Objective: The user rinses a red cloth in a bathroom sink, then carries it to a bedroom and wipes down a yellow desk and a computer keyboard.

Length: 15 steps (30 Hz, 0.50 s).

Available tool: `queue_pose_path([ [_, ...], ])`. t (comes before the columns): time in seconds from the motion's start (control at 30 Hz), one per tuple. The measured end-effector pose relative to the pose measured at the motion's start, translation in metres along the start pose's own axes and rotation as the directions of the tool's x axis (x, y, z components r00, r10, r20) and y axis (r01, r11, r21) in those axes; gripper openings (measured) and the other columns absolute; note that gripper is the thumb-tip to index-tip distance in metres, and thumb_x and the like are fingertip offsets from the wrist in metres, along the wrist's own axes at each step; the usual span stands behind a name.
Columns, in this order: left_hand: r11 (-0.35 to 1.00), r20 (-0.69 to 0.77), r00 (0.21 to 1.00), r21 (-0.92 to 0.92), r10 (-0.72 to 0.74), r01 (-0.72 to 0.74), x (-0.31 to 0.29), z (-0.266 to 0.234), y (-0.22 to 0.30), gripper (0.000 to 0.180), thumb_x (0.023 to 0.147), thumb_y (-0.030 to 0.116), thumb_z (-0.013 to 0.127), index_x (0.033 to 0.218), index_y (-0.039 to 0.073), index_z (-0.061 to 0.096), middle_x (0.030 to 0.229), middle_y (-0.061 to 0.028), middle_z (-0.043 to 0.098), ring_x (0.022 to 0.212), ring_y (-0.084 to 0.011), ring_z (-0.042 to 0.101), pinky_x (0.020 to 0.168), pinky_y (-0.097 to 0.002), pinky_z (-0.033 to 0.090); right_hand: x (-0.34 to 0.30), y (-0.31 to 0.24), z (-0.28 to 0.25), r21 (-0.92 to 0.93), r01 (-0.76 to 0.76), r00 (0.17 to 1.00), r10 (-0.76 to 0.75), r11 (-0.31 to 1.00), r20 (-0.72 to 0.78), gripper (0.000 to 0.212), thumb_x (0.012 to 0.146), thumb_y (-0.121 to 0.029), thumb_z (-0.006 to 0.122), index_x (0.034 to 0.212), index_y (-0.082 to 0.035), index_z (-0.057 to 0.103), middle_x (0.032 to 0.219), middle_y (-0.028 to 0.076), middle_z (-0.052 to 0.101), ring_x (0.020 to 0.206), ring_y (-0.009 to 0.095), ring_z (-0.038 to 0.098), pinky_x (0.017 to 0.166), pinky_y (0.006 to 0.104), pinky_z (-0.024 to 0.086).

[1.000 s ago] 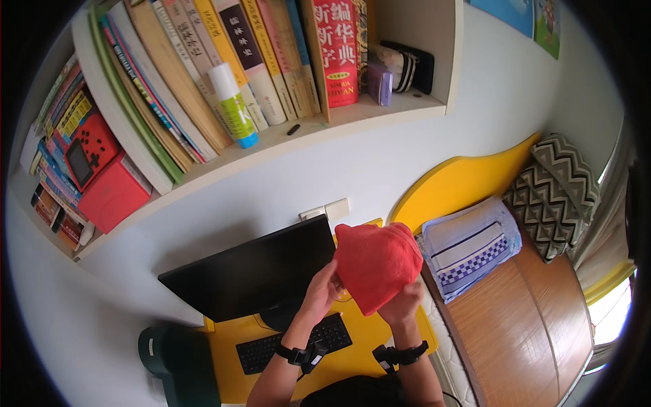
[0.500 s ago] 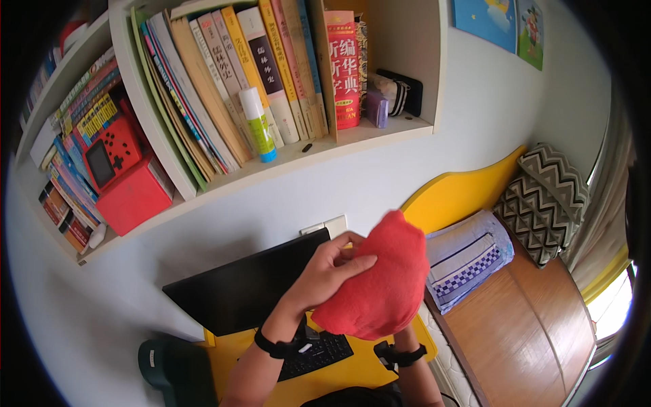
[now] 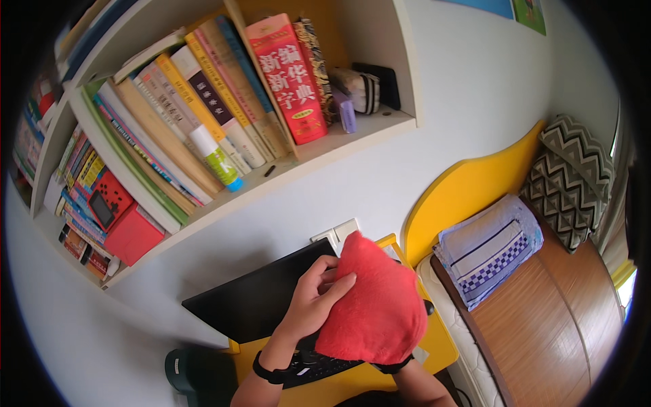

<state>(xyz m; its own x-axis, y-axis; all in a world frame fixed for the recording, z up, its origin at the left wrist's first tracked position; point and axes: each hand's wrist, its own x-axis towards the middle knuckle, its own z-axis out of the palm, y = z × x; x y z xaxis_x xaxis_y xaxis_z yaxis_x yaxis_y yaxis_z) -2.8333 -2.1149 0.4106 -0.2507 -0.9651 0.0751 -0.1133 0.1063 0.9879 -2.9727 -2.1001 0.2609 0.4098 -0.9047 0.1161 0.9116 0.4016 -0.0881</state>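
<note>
A red fuzzy cloth (image 3: 373, 305) is held up in front of me, over the yellow desk (image 3: 264, 393). My left hand (image 3: 315, 296) pinches its left edge, thumb on the near face and fingers curled behind. The right forearm (image 3: 422, 386) rises beneath the cloth, and the cloth covers my right hand, so its fingers are hidden. Behind the left hand stands a black monitor (image 3: 251, 292). A black keyboard (image 3: 319, 370) lies on the desk below the cloth, partly covered from view. Both wrists wear black bands.
Above, a white wall shelf (image 3: 346, 150) holds leaning books, a glue stick (image 3: 215, 158) and a red game console (image 3: 110, 198). To the right is a bed with a wooden board (image 3: 542, 312), a folded blue pillow (image 3: 488, 251) and a zigzag cushion (image 3: 569, 183). A dark green container (image 3: 200, 373) stands left.
My view has tilted and shifted, so the shelf appears lower and further left. The cloth sits slightly lower in view, still gripped by my left hand; the right wrist is now more covered.
</note>
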Motion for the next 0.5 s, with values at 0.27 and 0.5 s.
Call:
queue_pose_path([
  [0.27,0.982,-0.142,0.989,0.175,-0.04,0.065,0.03,-0.007,-0.07,0.022,0.092,0.017,0.067,0.103,-0.001,0.061,0.092,-0.0061,0.069,0.083,-0.0077,0.063,0.075,-0.0228,0.05,-0.016,-0.04,-0.02,-0.135,-0.096,0.994,0.088,0.986,-0.066,0.057,0.103,-0.036,0.041,0.149,-0.008,0.025,0.15,0.012,0.036,0.132,0.026,0.044,0.107,0.0433,0.041],
  [0.5,0.968,-0.189,0.973,0.188,-0.131,0.166,0.041,-0.006,-0.138,0.018,0.092,0.013,0.067,0.103,-0.001,0.061,0.095,-0.0054,0.069,0.086,-0.0077,0.062,0.078,-0.0227,0.049,0.002,-0.063,-0.086,-0.342,-0.149,0.979,0.089,0.928,-0.183,0.057,0.102,-0.039,0.042,0.147,-0.006,0.03,0.147,0.014,0.04,0.127,0.027,0.049,0.105,0.0412,0.043],
])
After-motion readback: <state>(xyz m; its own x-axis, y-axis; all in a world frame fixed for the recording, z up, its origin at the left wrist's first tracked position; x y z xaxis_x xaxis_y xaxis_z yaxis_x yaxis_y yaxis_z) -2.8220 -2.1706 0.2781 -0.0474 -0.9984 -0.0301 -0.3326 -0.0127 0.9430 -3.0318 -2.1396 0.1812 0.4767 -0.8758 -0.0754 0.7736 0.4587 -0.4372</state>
